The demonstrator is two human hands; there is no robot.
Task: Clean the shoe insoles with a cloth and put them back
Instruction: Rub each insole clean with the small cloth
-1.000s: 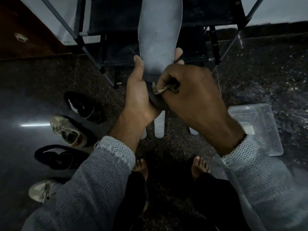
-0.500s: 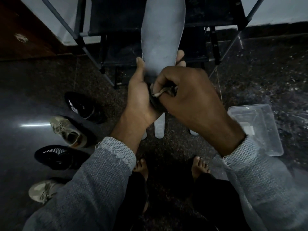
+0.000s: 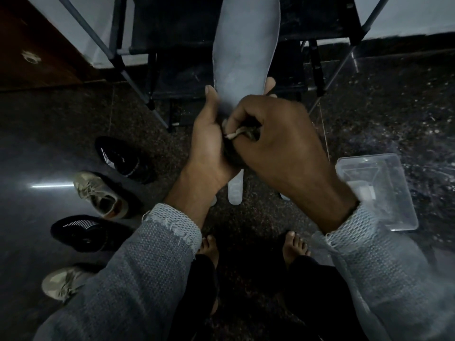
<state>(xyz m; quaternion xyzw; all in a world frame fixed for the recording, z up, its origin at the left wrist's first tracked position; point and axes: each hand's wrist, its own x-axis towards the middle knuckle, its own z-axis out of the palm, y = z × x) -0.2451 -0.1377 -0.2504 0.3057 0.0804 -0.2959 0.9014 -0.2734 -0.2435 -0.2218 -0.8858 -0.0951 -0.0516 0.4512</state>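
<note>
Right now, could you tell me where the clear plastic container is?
In the head view, the clear plastic container sits on the floor at the right, just beyond the right hand.

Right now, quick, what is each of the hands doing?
Left hand: holds the long grey foam insole upright, thumb and fingers around its lower part.
Right hand: closed, gripping a small crumpled cloth against the insole.
</note>
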